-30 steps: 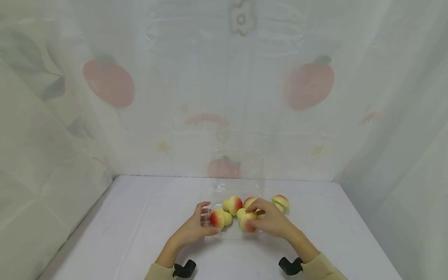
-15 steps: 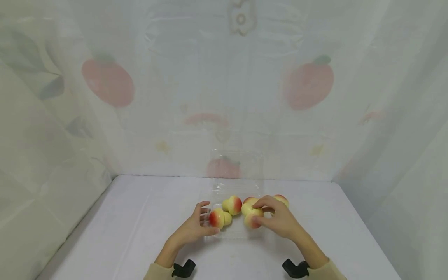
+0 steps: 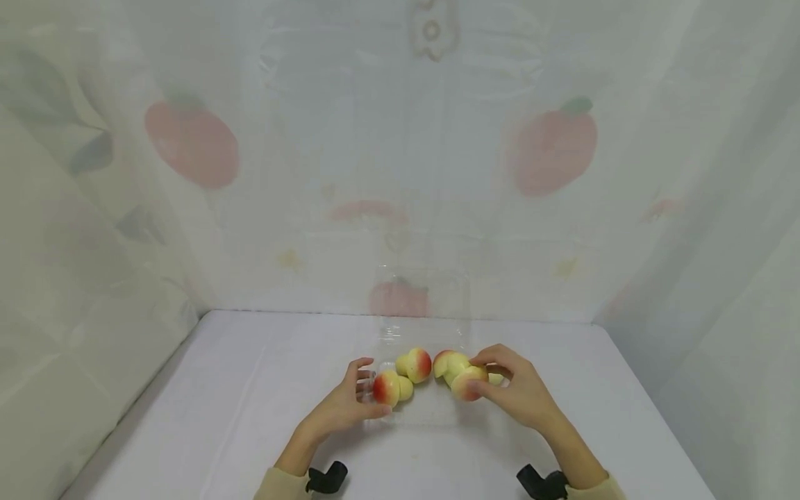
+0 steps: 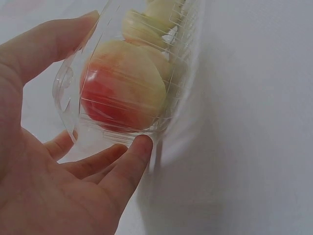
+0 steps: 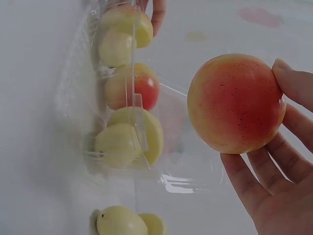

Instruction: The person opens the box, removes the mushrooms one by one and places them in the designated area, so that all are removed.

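Observation:
A clear plastic clamshell box [image 3: 417, 417] lies on the white table, lid raised at the back. My left hand [image 3: 342, 408] grips its left end, fingers and thumb round the wall. Inside are a red-and-yellow toy mushroom [image 4: 122, 88] near that hand, another mushroom [image 3: 417, 365] behind it, and a third mushroom [image 3: 445, 362] at the right end. My right hand [image 3: 523, 394] pinches a mushroom [image 5: 237, 103] by its speckled red cap, held up by the box's right side. In the head view, its stem overlaps the third one.
Outside the box, a loose mushroom [image 5: 122, 221] lies on the table to the right, mostly behind my right hand in the head view. The transparent lid [image 3: 431, 292] stands up before a fruit-printed curtain [image 3: 475, 229]. Curtains also hang on both sides.
My right hand has moved right and slightly back with the mushroom, from over the box to its right side, covering more of the loose mushroom. My left hand stays on the box.

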